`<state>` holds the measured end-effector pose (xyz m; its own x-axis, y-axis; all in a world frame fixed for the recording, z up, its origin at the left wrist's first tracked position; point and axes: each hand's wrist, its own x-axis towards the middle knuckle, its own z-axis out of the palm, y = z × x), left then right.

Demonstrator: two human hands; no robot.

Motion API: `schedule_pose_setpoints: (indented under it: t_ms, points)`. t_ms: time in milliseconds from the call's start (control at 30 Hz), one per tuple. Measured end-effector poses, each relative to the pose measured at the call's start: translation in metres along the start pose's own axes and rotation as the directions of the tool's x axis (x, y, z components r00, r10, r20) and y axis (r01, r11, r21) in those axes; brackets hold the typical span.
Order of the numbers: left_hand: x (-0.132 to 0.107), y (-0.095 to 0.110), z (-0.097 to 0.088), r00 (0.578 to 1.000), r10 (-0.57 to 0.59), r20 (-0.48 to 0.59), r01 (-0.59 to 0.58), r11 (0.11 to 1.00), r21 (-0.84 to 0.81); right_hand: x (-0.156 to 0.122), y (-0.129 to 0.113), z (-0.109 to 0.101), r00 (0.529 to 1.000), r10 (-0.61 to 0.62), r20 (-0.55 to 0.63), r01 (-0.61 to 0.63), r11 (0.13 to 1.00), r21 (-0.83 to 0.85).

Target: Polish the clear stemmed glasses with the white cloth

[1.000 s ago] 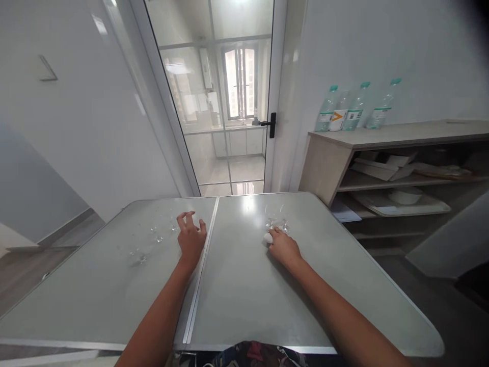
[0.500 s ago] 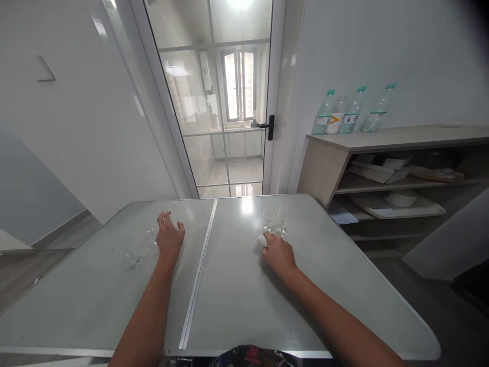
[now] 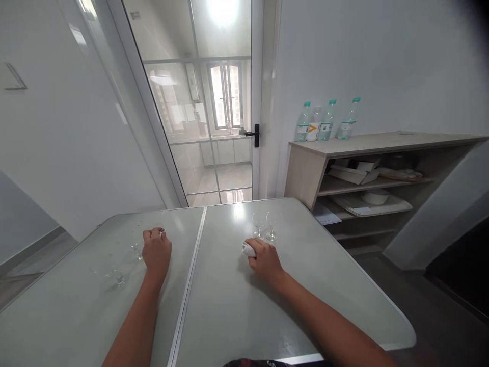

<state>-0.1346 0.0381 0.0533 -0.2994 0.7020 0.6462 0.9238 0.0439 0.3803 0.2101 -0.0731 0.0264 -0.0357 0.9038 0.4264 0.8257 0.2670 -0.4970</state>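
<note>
My left hand (image 3: 156,251) rests on the left half of the grey table (image 3: 237,316), its fingers curled round a small clear glass (image 3: 162,232) whose rim shows at the fingertips. Two more small clear glasses (image 3: 134,248) (image 3: 117,277) stand just left of it. My right hand (image 3: 265,259) lies on the right half, fingers closed on a white wad of cloth or paper (image 3: 248,249). Two stemmed clear glasses (image 3: 265,228) stand right behind that hand.
A metal seam (image 3: 189,285) runs down the table's middle. Beyond the far edge is a glass door (image 3: 206,117) with a black handle (image 3: 253,135). A wooden shelf unit (image 3: 367,168) at the right carries three water bottles (image 3: 327,120) and flat boxes.
My left hand moved left from the seam to the group of small glasses and closed on one. My right hand stayed by the stemmed glasses with the white wad. The view turned right.
</note>
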Motion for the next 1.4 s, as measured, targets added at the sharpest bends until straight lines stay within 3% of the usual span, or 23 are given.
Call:
schedule_pose_setpoints:
  t_ms: [100, 200, 333, 467, 533, 633, 700, 733, 833, 900, 967, 1067, 1133, 1267, 1400]
  points:
    - [-0.004, 0.014, -0.002, 0.993, 0.117, -0.004, -0.116, 0.978, -0.174, -0.001, 0.000, 0.005, 0.998, -0.053, 0.022, 0.050, 0.990, 0.132]
    - [-0.020, 0.040, -0.004, 0.953, 0.299, 0.051, -0.229, 0.819, -0.527, -0.001, -0.002, 0.009, 0.992, -0.125, 0.032, 0.110, 0.947, 0.302]
    - [-0.063, 0.076, -0.005, 0.880, 0.452, 0.147, -0.121, 0.512, -0.851, -0.001, -0.011, 0.011, 0.994, -0.110, 0.023, 0.094, 0.926, 0.365]
    - [-0.103, 0.095, -0.007, 0.797, 0.592, 0.117, -0.087, 0.304, -0.949, -0.003, -0.016, 0.014, 0.979, -0.083, 0.187, 0.010, 0.934, 0.357]
    - [-0.114, 0.101, -0.008, 0.817, 0.566, 0.109, -0.049, 0.256, -0.965, -0.004, -0.016, 0.018, 0.960, -0.125, 0.251, 0.005, 0.903, 0.430]
    - [-0.120, 0.109, -0.009, 0.890, 0.422, 0.173, 0.110, 0.169, -0.979, -0.004, -0.016, 0.026, 0.973, -0.074, 0.220, -0.069, 0.812, 0.579]
    - [-0.122, 0.113, -0.007, 0.892, 0.361, 0.271, 0.235, 0.142, -0.962, -0.003, -0.016, 0.032, 0.979, -0.013, 0.206, -0.126, 0.751, 0.648]
    - [-0.123, 0.115, -0.006, 0.870, 0.361, 0.336, 0.301, 0.150, -0.942, -0.003, -0.016, 0.034, 0.976, -0.012, 0.219, -0.140, 0.734, 0.664]
    - [-0.128, 0.116, 0.002, 0.760, 0.398, 0.514, 0.482, 0.185, -0.856, -0.005, -0.017, 0.038, 0.952, -0.085, 0.293, -0.136, 0.741, 0.657]
    - [-0.131, 0.116, 0.006, 0.712, 0.407, 0.573, 0.561, 0.162, -0.812, -0.006, -0.019, 0.033, 0.937, -0.132, 0.322, -0.116, 0.754, 0.646]
    - [-0.133, 0.116, 0.008, 0.721, 0.376, 0.582, 0.594, 0.098, -0.799, -0.008, -0.023, 0.024, 0.941, -0.175, 0.290, -0.058, 0.760, 0.647]
    - [-0.130, 0.115, 0.009, 0.793, 0.275, 0.543, 0.560, 0.019, -0.828, -0.008, -0.028, 0.003, 0.955, -0.246, 0.165, 0.092, 0.776, 0.624]
    - [-0.126, 0.113, 0.010, 0.831, 0.228, 0.508, 0.517, 0.021, -0.856, -0.006, -0.031, -0.009, 0.971, -0.216, 0.103, 0.110, 0.786, 0.608]
    - [-0.120, 0.109, 0.016, 0.820, 0.249, 0.515, 0.522, 0.040, -0.852, -0.001, -0.030, -0.020, 0.996, -0.085, 0.034, 0.046, 0.786, 0.617]
    - [-0.118, 0.110, 0.020, 0.793, 0.333, 0.510, 0.536, 0.019, -0.844, 0.002, -0.022, -0.021, 0.981, -0.145, 0.129, 0.026, 0.755, 0.655]
